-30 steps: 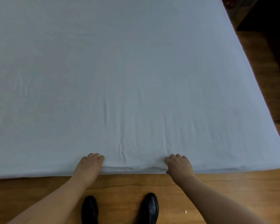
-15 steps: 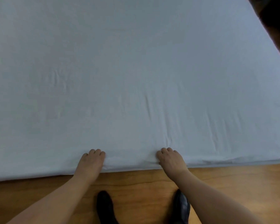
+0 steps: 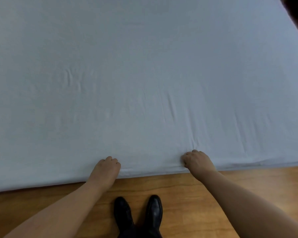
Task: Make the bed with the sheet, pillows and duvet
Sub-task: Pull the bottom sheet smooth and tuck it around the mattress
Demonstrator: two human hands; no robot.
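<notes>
Both hands grip the near edge of the sheet [image 3: 144,74]. The left hand [image 3: 105,170] and the right hand [image 3: 197,160] each curl their fingers around a fold of it. The sheet stretches away from them, flat across the whole bed, with small wrinkles just past the right hand. Black shoes [image 3: 138,215] stand on the wooden floor [image 3: 187,194] below.

Legible text, labels, brands, numbers, signs — none found. The pale sheet [image 3: 144,74] is plain, with no print or tag showing; the wooden floor [image 3: 187,194] below its near edge and the black shoes [image 3: 154,210] there bear no readable marking.
</notes>
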